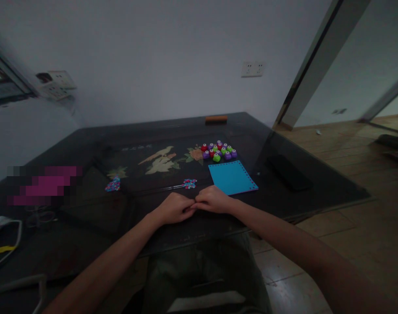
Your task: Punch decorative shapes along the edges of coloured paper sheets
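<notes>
My left hand (177,208) and my right hand (213,199) meet at the table's front edge, fingers curled and fingertips pressed together. Anything small between them is hidden. Just beyond lies a little heap of pink, blue and white beads (189,183), apart from both hands. A bright blue square sheet (233,178) with dots along its edges lies close to my right hand. Behind it stands a cluster of several small round purple, green and red pieces (218,151) with white tops. Farther left is a second bead heap (113,185).
The dark, glossy table (172,237) carries a flower-and-bird picture. A brown cylinder-like object (216,119) lies at its back edge, a flat black object (289,172) at right. A blurred-out pink item (48,185) and a white-framed object (20,235) are at left. A wall stands behind.
</notes>
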The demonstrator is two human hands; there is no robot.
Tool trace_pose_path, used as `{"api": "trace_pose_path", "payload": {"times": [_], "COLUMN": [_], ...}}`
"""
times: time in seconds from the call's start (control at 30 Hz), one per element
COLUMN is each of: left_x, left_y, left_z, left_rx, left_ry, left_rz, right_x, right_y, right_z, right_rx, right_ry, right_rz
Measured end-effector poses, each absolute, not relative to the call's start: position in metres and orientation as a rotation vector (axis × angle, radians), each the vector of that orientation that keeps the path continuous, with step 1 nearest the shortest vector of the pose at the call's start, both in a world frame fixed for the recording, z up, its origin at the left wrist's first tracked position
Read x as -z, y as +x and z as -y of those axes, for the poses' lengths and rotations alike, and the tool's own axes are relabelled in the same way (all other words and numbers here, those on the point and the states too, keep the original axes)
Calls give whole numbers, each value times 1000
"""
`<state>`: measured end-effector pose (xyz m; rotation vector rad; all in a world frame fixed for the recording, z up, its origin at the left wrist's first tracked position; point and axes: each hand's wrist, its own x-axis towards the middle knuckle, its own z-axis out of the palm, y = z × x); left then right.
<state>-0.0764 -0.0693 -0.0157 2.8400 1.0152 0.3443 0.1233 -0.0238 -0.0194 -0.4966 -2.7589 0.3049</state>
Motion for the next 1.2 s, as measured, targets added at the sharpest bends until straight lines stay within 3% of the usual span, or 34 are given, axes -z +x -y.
{"api": "trace_pose_path", "payload": {"times": [1.2], "left_x": [14], "left_y": [-77], "left_z": [70], "left_rx": [-382], "left_ry": [2836], "left_rz": [-1014], "right_x": [22], "right_y": [123], "right_z": [23], "right_rx": [-337], "right_ry": [-489], "right_rz": [2755]}}
